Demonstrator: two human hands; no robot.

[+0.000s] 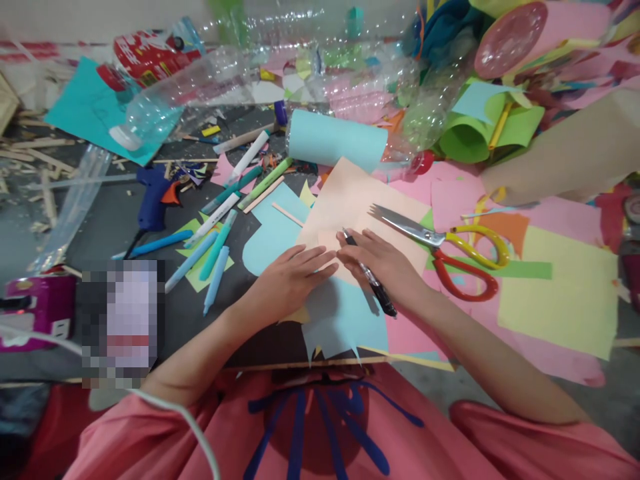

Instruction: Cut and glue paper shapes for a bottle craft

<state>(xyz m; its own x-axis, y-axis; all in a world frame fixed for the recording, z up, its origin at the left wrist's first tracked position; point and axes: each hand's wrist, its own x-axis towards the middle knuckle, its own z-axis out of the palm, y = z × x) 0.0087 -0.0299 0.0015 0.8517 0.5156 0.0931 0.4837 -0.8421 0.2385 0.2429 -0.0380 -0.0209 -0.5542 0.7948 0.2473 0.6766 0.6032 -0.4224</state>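
Note:
My left hand point(287, 283) lies palm down with its fingers stretched out, at the near left edge of a peach sheet of paper point(335, 193). A black pen point(377, 287) is held in my right hand point(385, 257), its tip pointing away from me over the peach paper. The fingertips of both hands almost meet. Under and around them lies light blue paper point(345, 320). Right of my right hand rest scissors point(433, 237) with one yellow and one red handle loop, blades apart a little at most.
Several markers point(215, 220) and a blue glue gun point(153, 200) lie to the left. Behind stand a blue-wrapped cylinder point(337, 139) and clear plastic bottles point(210, 77). Yellow paper point(560, 293) lies at right. A white cable point(185, 413) crosses near my left arm.

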